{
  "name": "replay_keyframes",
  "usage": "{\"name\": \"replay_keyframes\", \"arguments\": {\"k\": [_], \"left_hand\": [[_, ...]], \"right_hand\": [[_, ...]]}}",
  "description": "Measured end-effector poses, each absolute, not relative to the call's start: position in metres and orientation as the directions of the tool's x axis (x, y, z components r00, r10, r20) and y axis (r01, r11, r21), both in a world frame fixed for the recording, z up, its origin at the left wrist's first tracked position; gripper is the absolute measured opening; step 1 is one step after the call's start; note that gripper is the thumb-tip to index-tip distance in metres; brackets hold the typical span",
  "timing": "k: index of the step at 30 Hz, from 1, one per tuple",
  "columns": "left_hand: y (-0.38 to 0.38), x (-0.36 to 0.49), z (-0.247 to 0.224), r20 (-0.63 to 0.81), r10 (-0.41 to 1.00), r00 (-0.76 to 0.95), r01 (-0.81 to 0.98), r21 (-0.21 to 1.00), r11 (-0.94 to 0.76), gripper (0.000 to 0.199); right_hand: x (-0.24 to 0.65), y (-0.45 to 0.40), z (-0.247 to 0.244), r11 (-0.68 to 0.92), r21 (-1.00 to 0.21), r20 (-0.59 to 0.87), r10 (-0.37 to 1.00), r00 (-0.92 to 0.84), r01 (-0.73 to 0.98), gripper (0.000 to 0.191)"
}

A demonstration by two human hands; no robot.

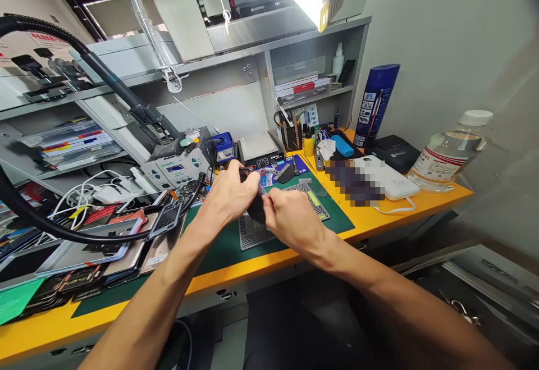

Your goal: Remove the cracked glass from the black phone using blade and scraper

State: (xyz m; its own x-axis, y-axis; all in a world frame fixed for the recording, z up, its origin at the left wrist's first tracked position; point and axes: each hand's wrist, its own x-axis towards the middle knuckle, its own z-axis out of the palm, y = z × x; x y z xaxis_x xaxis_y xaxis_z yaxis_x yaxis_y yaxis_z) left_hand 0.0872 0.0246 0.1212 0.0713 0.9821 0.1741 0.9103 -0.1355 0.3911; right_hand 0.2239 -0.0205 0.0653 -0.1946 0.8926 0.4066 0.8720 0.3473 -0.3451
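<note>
While a clear-liquid bottle (448, 154) stands aside, both hands (261, 204) pinch a dark part (256, 208).

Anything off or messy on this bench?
Nothing spilled or broken shows. The left side is cluttered: a loose pile of phones lies overlapped and askew beside tangled white cables. Both hands, left hand and right hand, hold a small dark part.

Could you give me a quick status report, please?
Left hand and right hand both grip a dark part above the green mat. Nothing obstructing.
</note>
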Motion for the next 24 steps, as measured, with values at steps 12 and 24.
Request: {"name": "replay_keyframes", "arguments": {"k": [12,24], "left_hand": [[0.027,0.088,0.118,0.184,0.980,0.071,0.916,0.376,-0.138,0.029],[0.024,0.088,0.118,0.191,0.978,0.086,0.887,0.432,-0.163,0.022]], "right_hand": [[0.233,-0.013,0.059,0.446,-0.273,0.367,0.867,-0.336,0.852,0.026],[0.236,-0.011,0.060,0.457,-0.317,0.322,0.876,-0.359,0.831,0.027]]}}
